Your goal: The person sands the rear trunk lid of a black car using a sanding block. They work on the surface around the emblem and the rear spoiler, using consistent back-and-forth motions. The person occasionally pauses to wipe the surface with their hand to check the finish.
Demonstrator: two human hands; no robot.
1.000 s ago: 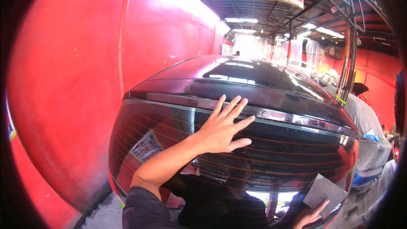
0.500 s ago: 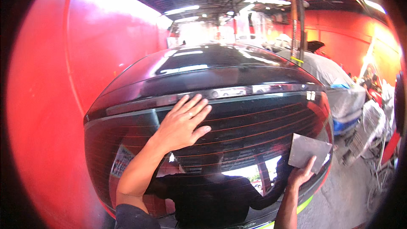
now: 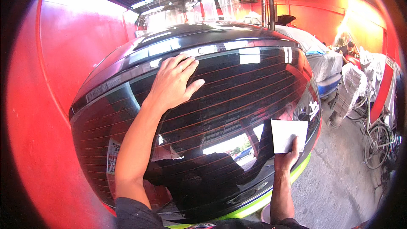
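Note:
A black car's rear window [image 3: 220, 89], crossed by thin orange heating lines, fills the middle of the view. My left hand [image 3: 176, 80] is spread with the thumb apart, its fingertips at the dark strip [image 3: 229, 47] along the window's upper edge. Nothing shows in that hand. Lower on the right, my right hand [image 3: 288, 157] pinches a flat square sheet [image 3: 285, 132] by its near edge, thumb on top and fingers hidden beneath. The sheet looks white in the glare. It is held over the right part of the glass; I cannot tell whether it touches.
A red wall [image 3: 85, 51] runs close along the car's left side. On the right are a plastic-covered car [image 3: 324, 63], wrapped parts [image 3: 354, 80], a bicycle [image 3: 377, 144] and a person [image 3: 347, 48] farther back. A post [image 3: 267, 4] rises behind the car.
My view has shifted, so the car sits higher and more to the left. The sheet has tilted, turning from dark grey to white. My left fingers have bent slightly at the strip.

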